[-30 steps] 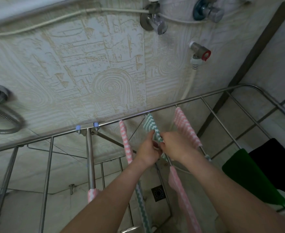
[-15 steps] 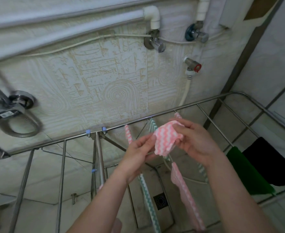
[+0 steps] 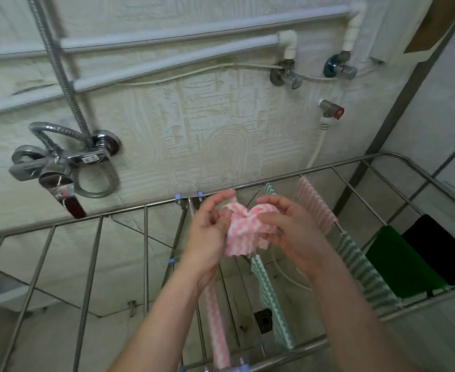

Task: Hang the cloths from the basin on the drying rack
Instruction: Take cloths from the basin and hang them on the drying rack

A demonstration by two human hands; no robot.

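On the wall to your left sits a chrome shower mixer (image 3: 68, 162), its ribbed metal hose (image 3: 59, 63) looping beneath it and running up out of view. Two white pipes (image 3: 167, 57) cross the embossed wall tiles (image 3: 194, 124) toward a chrome angle valve (image 3: 286, 76) and a blue-collared valve (image 3: 340, 67). Below those you see a red-capped valve (image 3: 331, 112) with a white hose (image 3: 318, 146) hanging from it. A square floor drain (image 3: 264, 320) lies below.

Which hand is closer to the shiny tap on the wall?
Left. The left hand is to the right of the tap, lower in the picture; the right hand is farther right, across the pink cloth both hold.
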